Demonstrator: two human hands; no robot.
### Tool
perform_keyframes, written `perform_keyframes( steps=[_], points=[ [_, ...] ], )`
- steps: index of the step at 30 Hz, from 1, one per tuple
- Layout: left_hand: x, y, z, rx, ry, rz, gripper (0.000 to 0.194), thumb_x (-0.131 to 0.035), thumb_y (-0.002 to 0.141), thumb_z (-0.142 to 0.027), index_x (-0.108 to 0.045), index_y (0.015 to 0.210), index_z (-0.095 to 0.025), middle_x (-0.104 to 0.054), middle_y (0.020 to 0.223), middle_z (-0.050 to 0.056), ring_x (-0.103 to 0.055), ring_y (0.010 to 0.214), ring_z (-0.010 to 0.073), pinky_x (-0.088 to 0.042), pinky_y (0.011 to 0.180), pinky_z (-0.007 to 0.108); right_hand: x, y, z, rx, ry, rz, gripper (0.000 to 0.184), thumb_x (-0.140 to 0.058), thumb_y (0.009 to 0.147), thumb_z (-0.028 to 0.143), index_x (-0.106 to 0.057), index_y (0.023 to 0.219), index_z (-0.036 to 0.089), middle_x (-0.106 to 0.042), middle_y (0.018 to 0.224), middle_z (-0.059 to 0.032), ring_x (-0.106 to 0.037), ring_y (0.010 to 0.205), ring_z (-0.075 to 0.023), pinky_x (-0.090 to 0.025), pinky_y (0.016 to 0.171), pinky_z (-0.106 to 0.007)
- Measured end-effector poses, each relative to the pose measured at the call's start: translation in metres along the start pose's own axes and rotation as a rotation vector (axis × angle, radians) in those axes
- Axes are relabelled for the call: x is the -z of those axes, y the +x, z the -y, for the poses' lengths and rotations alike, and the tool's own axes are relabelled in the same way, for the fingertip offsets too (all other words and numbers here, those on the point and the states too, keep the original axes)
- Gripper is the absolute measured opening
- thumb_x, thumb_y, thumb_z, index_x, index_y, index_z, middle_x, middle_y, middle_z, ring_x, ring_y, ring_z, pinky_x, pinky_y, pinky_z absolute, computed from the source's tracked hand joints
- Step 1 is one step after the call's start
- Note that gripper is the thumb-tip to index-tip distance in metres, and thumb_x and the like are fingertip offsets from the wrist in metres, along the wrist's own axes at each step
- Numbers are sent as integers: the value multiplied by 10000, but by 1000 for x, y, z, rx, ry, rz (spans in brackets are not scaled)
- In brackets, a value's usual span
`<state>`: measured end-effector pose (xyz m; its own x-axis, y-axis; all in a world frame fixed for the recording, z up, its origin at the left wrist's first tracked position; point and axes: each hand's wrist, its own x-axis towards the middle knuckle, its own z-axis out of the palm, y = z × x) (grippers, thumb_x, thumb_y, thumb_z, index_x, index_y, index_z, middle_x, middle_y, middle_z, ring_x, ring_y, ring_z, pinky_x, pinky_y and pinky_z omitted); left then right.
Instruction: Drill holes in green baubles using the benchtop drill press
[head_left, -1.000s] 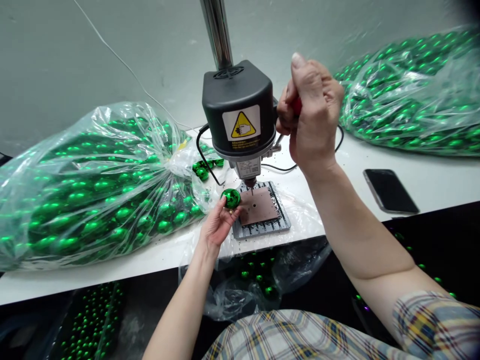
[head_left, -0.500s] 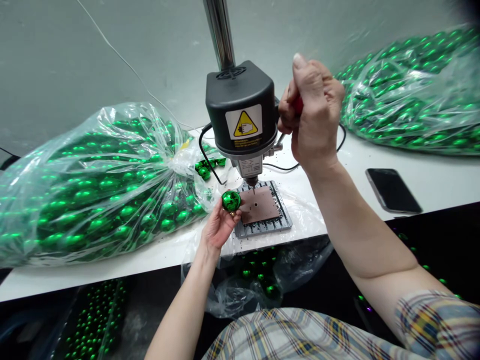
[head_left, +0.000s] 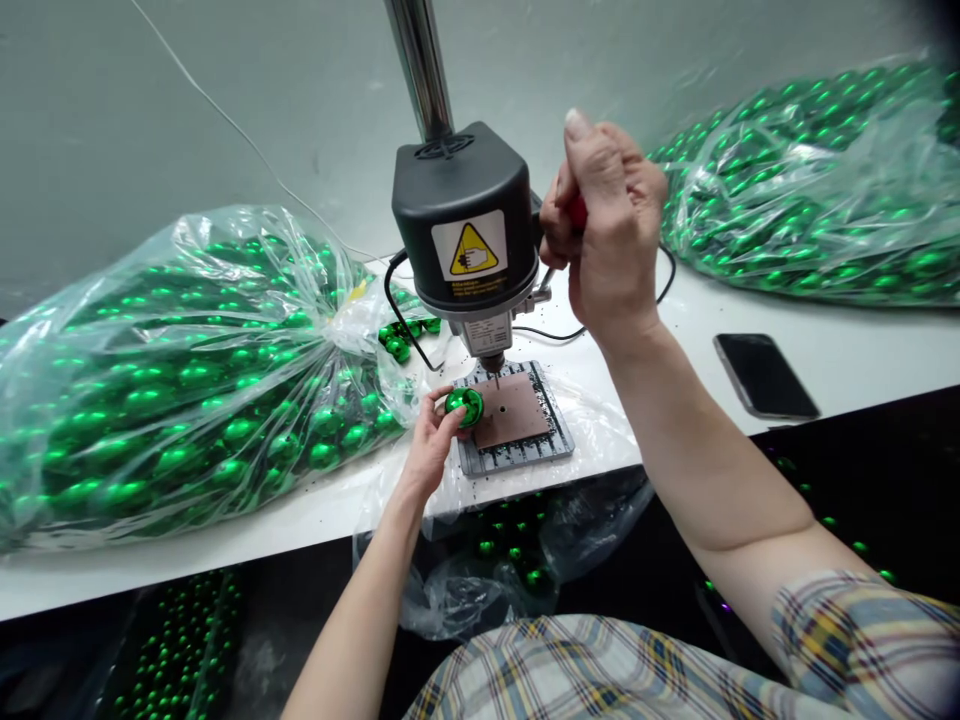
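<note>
Now the left hand [head_left: 433, 436] has turned, thumb across the shiny green ball [head_left: 466, 402] it clasps, beside, not under, the thin metal bit [head_left: 497, 381]; right hand [head_left: 616, 215] remains clenched on a red knob [head_left: 577, 213].

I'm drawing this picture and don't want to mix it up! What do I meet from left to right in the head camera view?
Big bag of green balls → left hand holding a green ball → pinkish board → right hand → phone.
</note>
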<state>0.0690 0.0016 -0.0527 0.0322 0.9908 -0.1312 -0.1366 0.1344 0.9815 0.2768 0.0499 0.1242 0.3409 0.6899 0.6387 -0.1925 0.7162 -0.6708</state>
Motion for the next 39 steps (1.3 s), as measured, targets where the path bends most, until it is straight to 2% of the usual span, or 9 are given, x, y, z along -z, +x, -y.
perform_keyframes(
  steps=[3, 9, 12, 15, 21, 24, 28, 33, 39],
  points=[
    [-2, 3, -1, 12, -2, 22, 453, -771, 773, -335, -616, 1186, -229, -704, 1015, 32, -648, 755, 142, -490, 621, 235, -1, 0, 1, 14, 30, 8, 616, -642, 754, 801, -415, 608, 247, -367, 510, 51, -275, 409, -93, -224, 365, -291],
    [-5, 4, -13, 265, -424, 158, 531, -729, 797, -391, -557, 1283, -261, -719, 1029, 68, -661, 714, 152, -512, 639, 266, -2, 0, 3, -4, 22, -2, 612, -636, 759, 801, -403, 610, 255, -353, 515, 53, -273, 411, -100, -209, 368, -303],
    [-7, 3, -14, 301, -507, 197, 547, -739, 821, -488, -558, 1277, -247, -727, 1040, 93, -650, 725, 148, -503, 645, 259, -2, -1, 3, -12, 6, -6, 605, -631, 768, 797, -398, 617, 259, -356, 525, 50, -280, 418, -107, -213, 376, -311],
    [-9, 3, -11, 238, -434, 178, 576, -802, 789, -462, -565, 1266, -245, -734, 1028, 76, -653, 737, 139, -488, 645, 240, -2, -1, 2, -8, 37, -6, 601, -660, 752, 787, -413, 610, 257, -362, 516, 49, -274, 416, -106, -195, 378, -310],
    [-10, 5, -1, -40, -81, -45, 579, -926, 633, -279, -623, 1115, -177, -732, 964, 49, -682, 881, 167, -511, 800, 276, -2, -1, 4, -19, 41, 8, 600, -664, 760, 775, -398, 612, 258, -359, 512, 53, -263, 412, -99, -197, 374, -312],
    [-13, 8, 6, -83, 2, -24, 575, -932, 615, -256, -656, 1111, -172, -730, 1004, 59, -679, 942, 182, -508, 891, 306, -2, -1, 4, -23, 69, 14, 582, -691, 771, 734, -397, 618, 256, -340, 520, 58, -252, 414, -91, -189, 374, -307],
    [-22, 12, 11, -85, 95, 3, 606, -935, 597, -253, -679, 1142, -187, -725, 977, 49, -668, 899, 197, -522, 839, 314, -1, -1, 4, -20, 82, 9, 564, -700, 789, 703, -408, 616, 253, -349, 508, 59, -256, 416, -90, -185, 381, -304],
    [-35, 12, 11, -91, 178, 25, 602, -931, 585, -217, -702, 1142, -209, -709, 939, 42, -636, 871, 217, -513, 825, 336, -2, -2, 5, -29, 6, 6, 608, -628, 774, 796, -386, 634, 256, -357, 535, 54, -268, 430, -95, -213, 388, -309],
    [-41, 11, 17, -316, 311, 11, 532, -930, 545, -155, -753, 1040, -243, -641, 1039, 70, -542, 1143, 317, -417, 1073, 438, -1, -1, 5, -15, 32, 6, 598, -666, 775, 760, -381, 627, 256, -359, 523, 50, -256, 430, -98, -183, 391, -313]
  ],
)
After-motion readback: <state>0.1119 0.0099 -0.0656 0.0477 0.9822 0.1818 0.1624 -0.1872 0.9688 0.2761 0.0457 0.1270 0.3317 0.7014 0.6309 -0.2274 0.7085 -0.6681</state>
